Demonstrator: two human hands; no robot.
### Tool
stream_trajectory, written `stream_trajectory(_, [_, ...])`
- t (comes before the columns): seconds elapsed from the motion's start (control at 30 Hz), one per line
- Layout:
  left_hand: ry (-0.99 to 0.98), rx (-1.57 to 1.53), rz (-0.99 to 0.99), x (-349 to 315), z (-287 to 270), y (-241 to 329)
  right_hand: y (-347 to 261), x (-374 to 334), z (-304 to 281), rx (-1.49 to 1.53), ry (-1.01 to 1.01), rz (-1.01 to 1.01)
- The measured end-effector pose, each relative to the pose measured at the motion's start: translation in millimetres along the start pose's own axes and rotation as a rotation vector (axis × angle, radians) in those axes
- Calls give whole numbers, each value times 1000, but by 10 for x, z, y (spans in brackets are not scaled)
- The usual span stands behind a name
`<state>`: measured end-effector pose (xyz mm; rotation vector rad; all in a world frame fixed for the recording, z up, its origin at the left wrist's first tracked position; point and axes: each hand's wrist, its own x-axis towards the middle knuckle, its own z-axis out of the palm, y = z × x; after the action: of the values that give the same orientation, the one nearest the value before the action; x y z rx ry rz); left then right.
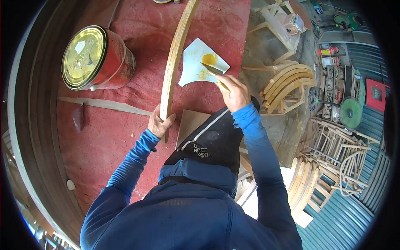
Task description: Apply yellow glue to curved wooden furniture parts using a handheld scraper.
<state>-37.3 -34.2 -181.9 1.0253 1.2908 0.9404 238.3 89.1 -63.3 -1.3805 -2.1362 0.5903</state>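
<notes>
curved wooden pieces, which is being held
The long piece beside the white sheet: the left hand grips its lower end. The curved pieces at right sit grouped, unheld.

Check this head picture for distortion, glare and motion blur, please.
Head view: black corners surround the fisheye image, and the corrugated blue-green metal sheeting curves near the rim; head view: the shiny round gold metal lid shows bright reflections; head view: the long pale curved wooden strip and left hand show no obvious motion blur.
</notes>
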Motion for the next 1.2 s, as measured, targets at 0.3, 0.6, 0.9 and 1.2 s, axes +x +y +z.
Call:
stream_trajectory(0.3, [-15,76,-40,-30,127,138,94,61,151,-42,-111,-75])
stream_trajectory(0.6, [-9,-318,-173,-6,139,225,114,251,-82,-7,-222,-36])
stream_trajectory(0.9, [-187,-673,-140,-30,96,615,379,-231,-762,881,-57,591])
stream_trajectory(1.2, [-300,-826,-133,12,269,788,-184,-900,-873,1301,255,313])
